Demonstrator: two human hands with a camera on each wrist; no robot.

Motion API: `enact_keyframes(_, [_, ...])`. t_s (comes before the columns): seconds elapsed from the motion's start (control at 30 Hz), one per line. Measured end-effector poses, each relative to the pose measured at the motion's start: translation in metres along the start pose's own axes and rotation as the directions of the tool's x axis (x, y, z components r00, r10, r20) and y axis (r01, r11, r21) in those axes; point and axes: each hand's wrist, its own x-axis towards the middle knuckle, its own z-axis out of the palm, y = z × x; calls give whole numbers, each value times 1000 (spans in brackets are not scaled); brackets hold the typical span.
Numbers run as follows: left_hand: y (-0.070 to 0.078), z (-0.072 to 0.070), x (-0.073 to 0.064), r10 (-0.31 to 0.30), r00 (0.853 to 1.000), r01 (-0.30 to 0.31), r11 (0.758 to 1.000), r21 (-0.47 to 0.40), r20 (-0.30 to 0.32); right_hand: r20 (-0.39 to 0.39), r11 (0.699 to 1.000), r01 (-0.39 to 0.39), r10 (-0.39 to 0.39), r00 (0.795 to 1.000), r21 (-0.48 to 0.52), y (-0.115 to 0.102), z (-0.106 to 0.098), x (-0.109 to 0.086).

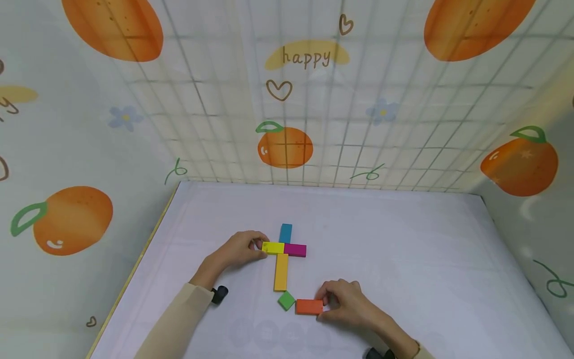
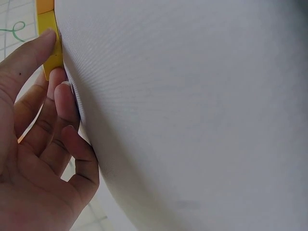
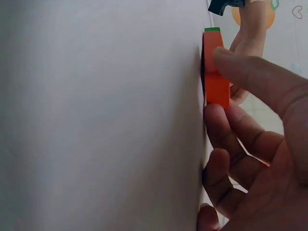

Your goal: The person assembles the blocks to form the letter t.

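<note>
My left hand (image 1: 242,248) pinches the outer end of a yellow block (image 1: 274,248) between thumb and fingers. That block meets a magenta block (image 1: 295,250) end to end. Above their joint stands a blue block (image 1: 285,233), and below it runs a longer amber block (image 1: 281,272). A small green block (image 1: 286,300), turned like a diamond, sits just under the amber one. To its right lies an orange-red block (image 1: 308,306), its right end pinched by my right hand (image 1: 347,304). In the right wrist view, the thumb lies along the side of the orange-red block (image 3: 217,89).
The blocks lie on a white-covered table (image 1: 403,249). A patterned curtain (image 1: 215,124) with oranges rises behind and at both sides. Dark wrist cameras sit at the left wrist (image 1: 219,294) and the right wrist (image 1: 378,353).
</note>
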Motion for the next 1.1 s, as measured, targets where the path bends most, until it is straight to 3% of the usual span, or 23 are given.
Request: enact_keyframes(1.1, [1, 4, 1, -6, 1000, 6, 999, 32, -5, 14, 998, -20, 21, 1000, -63, 0, 1, 1])
